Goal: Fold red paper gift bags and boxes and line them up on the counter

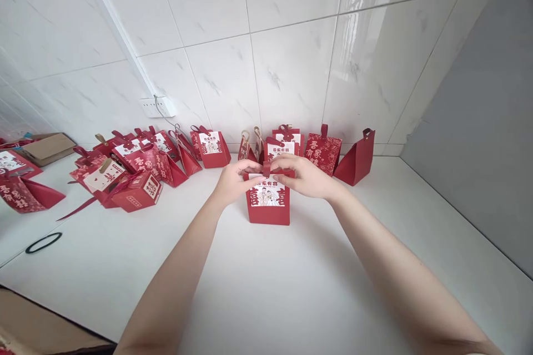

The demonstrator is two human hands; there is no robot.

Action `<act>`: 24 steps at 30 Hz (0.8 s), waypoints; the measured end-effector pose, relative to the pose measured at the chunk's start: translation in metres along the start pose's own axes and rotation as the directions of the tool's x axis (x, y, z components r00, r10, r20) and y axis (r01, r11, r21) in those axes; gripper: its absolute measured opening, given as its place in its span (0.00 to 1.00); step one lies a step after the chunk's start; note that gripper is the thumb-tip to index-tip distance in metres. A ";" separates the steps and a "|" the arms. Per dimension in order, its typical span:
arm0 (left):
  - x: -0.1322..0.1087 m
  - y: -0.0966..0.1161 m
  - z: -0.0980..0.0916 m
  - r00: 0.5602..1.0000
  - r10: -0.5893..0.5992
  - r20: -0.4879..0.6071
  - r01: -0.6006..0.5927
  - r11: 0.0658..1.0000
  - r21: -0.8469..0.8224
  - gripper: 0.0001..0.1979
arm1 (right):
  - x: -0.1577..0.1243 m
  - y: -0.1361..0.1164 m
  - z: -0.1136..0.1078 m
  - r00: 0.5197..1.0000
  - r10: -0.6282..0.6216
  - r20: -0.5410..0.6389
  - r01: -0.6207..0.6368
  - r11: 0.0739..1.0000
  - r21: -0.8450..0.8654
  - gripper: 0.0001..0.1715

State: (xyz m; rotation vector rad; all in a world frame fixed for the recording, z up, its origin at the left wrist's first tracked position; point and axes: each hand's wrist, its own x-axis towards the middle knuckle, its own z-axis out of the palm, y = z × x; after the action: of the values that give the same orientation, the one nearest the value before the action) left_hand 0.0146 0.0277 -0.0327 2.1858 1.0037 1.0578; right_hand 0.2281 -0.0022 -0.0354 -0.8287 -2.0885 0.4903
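Both hands on one red gift box [268, 215], mid-bench, in front of the person. Left hand [236, 181] pinches its top edge on the left, right hand [303, 175] pinches it on the right; thumbs on the front, fingers arched over the top. Hands close together, a short strap [267, 168] standing up between the fingertips. Box upright, base on the white bench [258, 294], front facing the person: white label [267, 196] with a drawn couple and red characters, plain red below. Label's upper part partly covered by thumbs.

Directly behind it, more boxes with similar labels [280, 147], partly hidden. Two narrow boxes [245, 151] with loops just left of those. To the right, a patterned box [323, 151] with pale characters, then a plain red box [357, 160] turned side-on, loop on top.

Left of the hands, near the wall, a labelled box [215, 156] stands upright. Further left, a crowded cluster of red boxes [144, 162], some tilted; at its front a small box [139, 193] with a white end label, a loose ribbon [79, 211] trailing left. More red boxes [23, 195] at far left, a brown carton [49, 147] behind. Black ring [44, 243] lies flat near the bench's left side.

Back: marbled tile wall [291, 72], white socket [157, 107] with a grey cord. Grey panel [478, 133] on the right.
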 end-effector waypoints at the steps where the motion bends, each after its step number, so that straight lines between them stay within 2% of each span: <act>1: 0.000 -0.001 0.001 1.000 0.002 -0.012 -0.002 1.000 -0.002 0.13 | 0.000 0.001 0.001 1.000 -0.006 0.007 0.006 1.000 -0.009 0.12; 6: 0.001 -0.003 -0.003 1.000 0.024 -0.019 -0.024 0.999 0.031 0.09 | 0.000 0.003 0.005 1.000 -0.007 0.013 0.007 1.000 -0.001 0.19; 8: 0.000 -0.001 -0.005 0.999 0.038 -0.003 -0.038 0.998 0.048 0.08 | 0.000 0.004 0.006 1.000 0.009 0.021 -0.010 1.000 0.016 0.17; 13: -0.002 0.005 -0.009 0.999 0.048 0.003 -0.048 0.992 0.119 0.08 | -0.002 0.003 0.005 0.995 0.095 0.009 -0.096 0.995 0.023 0.05; 18: -0.004 0.007 -0.010 0.998 0.051 -0.020 -0.045 0.975 0.220 0.08 | -0.003 0.002 0.006 0.995 0.098 -0.029 -0.100 0.993 -0.058 0.06; 24: -0.003 0.009 -0.012 1.000 0.022 0.019 -0.025 0.974 0.227 0.09 | -0.002 0.002 0.007 0.992 0.117 -0.041 -0.120 0.990 -0.081 0.06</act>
State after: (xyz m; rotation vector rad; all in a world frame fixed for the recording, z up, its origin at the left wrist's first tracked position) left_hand 0.0074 0.0215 -0.0214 2.3893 1.1433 0.9747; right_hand 0.2242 -0.0020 -0.0419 -1.0072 -2.0463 0.4507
